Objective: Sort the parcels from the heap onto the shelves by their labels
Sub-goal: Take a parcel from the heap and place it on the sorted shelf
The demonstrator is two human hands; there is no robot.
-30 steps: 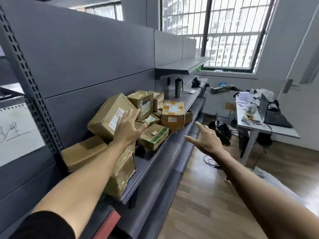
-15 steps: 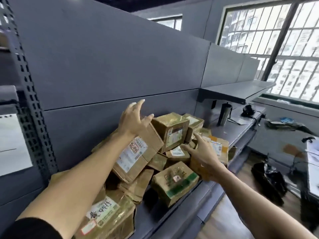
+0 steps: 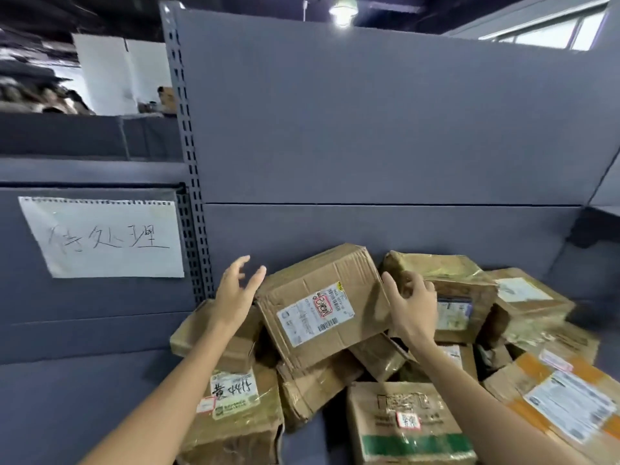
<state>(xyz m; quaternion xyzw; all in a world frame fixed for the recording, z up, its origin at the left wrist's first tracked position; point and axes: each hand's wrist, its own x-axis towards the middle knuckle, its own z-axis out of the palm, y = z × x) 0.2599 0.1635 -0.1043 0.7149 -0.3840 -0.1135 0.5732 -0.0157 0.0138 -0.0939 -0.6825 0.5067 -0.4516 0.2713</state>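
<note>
A heap of worn cardboard parcels fills the grey shelf in front of me. On top lies a large tilted box (image 3: 322, 303) with a white shipping label and a red stamp. My left hand (image 3: 235, 293) hovers open just off its left edge, fingers spread, touching nothing that I can see. My right hand (image 3: 411, 307) is at the box's right edge with fingers loosely curled; whether it touches the box is unclear. Below sit a box with a handwritten label (image 3: 235, 407) and a green-striped box (image 3: 407, 424).
A taped glossy parcel (image 3: 446, 290) and an orange-taped box (image 3: 563, 401) lie to the right. A handwritten paper sign (image 3: 104, 236) hangs on the left panel beside the perforated upright (image 3: 191, 182). The grey back panel (image 3: 369, 129) rises behind the heap.
My view has swung left and closer onto the heap. Both hands have come in to either side of the large top box; the right hand moved from the smaller boxes to its right edge.
</note>
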